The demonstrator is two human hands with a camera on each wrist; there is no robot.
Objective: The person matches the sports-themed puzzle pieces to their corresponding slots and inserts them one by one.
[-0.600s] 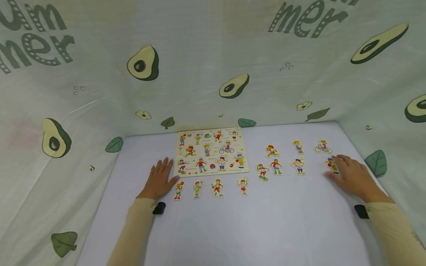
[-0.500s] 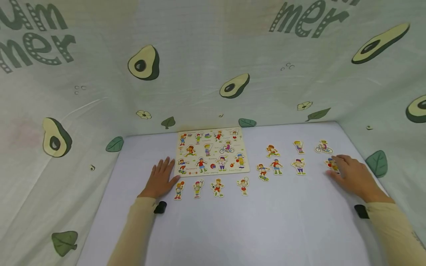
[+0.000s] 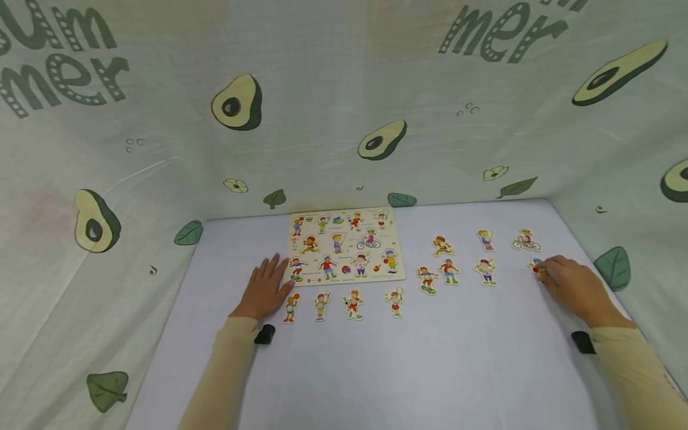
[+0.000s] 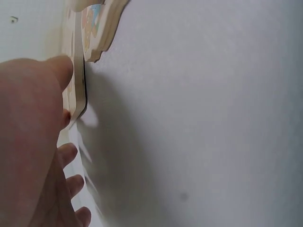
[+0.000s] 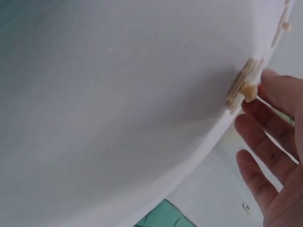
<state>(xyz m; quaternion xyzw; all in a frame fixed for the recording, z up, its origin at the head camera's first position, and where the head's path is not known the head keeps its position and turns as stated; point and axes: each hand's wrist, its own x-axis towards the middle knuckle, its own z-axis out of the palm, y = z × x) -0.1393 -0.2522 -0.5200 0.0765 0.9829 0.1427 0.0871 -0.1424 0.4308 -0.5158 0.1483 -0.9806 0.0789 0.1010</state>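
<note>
My left hand (image 3: 263,288) lies with its fingers straight on the white table, thumb against the left edge of a wooden picture puzzle board (image 3: 344,246). In the left wrist view, the left hand (image 4: 33,127) shows its thumb over the board's edge (image 4: 81,90). Far to the right, my right hand (image 3: 577,291) pinches a small wooden puzzle piece (image 3: 535,266), a cartoon child with a red ball, partly hidden by the fingers. The right wrist view shows the piece's round knob (image 5: 249,91) at the fingertips of the right hand (image 5: 274,132).
Below the board is a row of loose pieces, among them a tennis player (image 3: 395,302) and a footballer (image 3: 353,304). More pieces lie right of it, including a cyclist (image 3: 525,240) and a skateboarder (image 3: 427,280). Avocado-print cloth (image 3: 312,167) hangs behind and beside the white table (image 3: 408,370).
My right hand's fingers have drawn together on the child-with-red-ball puzzle piece. The left hand stays by the board, and the head view has shifted slightly.
</note>
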